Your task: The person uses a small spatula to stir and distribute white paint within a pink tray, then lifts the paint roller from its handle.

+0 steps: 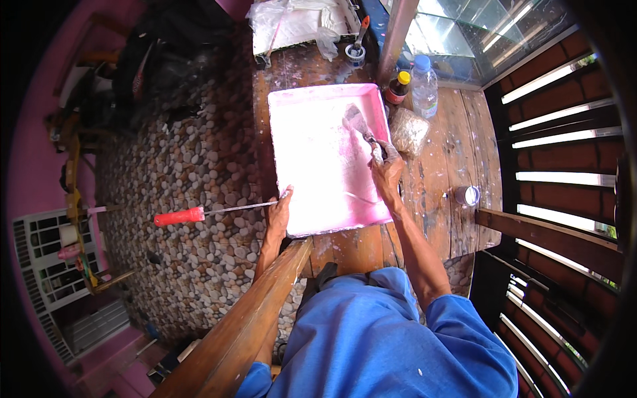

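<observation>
A square pink tray [272, 142] with whitish-pink paint inside stands on the wooden table, its middle washed out by glare. My left hand [279, 211] is closed on the tray's lower left rim, thumb on top. Against these fingers lies the thin metal rod of a paint roller, whose red handle [179, 216] sticks out to the left; its roller head cannot be made out in the glare. In my right hand [387, 169] is a paint-smeared putty knife [357, 120], its broad blade in the tray's upper right part.
Right of the tray are a yellow-capped bottle [398, 87], a clear plastic bottle [424, 86], a wrapped bundle [409, 132] and a small cup [468, 195]. Behind it stands a pot [355, 55] with an orange-handled brush [362, 32]. A wooden beam [252, 312] slants past my left arm.
</observation>
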`<state>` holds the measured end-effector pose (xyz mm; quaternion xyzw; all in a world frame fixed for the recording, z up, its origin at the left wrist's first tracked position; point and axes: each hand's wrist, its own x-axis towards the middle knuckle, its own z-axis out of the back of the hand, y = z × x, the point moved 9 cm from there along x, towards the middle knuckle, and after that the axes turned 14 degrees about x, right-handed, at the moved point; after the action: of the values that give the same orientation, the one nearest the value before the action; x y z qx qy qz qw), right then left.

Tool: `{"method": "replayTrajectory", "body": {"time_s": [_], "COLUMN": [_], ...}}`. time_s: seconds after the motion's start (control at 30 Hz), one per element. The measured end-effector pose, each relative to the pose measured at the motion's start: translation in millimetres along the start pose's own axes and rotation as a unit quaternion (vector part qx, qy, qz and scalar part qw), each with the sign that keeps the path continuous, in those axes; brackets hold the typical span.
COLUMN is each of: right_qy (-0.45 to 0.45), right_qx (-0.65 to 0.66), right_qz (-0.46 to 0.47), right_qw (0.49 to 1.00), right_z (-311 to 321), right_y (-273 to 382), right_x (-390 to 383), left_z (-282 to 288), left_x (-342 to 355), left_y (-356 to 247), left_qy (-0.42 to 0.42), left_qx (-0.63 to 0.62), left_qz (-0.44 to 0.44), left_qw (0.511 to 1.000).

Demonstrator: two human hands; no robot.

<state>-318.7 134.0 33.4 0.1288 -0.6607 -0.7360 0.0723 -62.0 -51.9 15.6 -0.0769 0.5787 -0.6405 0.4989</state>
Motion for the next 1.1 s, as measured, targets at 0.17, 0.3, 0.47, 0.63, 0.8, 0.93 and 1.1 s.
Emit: {"method": "replayTrajectory", "body": {"time_s": [0.17, 0.3, 0.47, 0.63, 0.8, 0.93, 1.1], "right_qy": [-0.015, 0.026, 0.019, 0.039, 0.051, 0.016, 0.048], "right_qx": [-0.034, 0.046, -0.022, -0.066, -0.033, -0.041, 0.021], "right_qz": [0.016, -0.029, 0.132, 0.004, 0.078, -0.022, 0.068], "right_qw": [0.999, 0.998, 0.991, 0.997, 0.995, 0.999, 0.996], "right_z": [2, -5, -9, -12, -31, -32, -50], "right_y": [1, 3, 25, 18, 30, 3, -2], "right_x": [0, -4, -4, -11, -14, -11, -10], "left_z": [9, 17, 30, 34, 33, 32, 29], "left_x": [2, -4, 3, -16, -23, -22, -23], "left_y": [9, 0, 23, 7, 1, 1, 5], "left_qy": [0.006, 0.002, 0.021, -0.001, 0.002, 0.005, 0.002], "left_qx": [0.012, 0.023, -0.008, 0.047, 0.029, 0.024, 0.025], "left_qz": [0.016, 0.015, 0.02, 0.046, 0.034, 0.026, 0.055], "left_qw": [1.0, 1.0, 1.0, 0.998, 0.999, 0.999, 0.998]}}
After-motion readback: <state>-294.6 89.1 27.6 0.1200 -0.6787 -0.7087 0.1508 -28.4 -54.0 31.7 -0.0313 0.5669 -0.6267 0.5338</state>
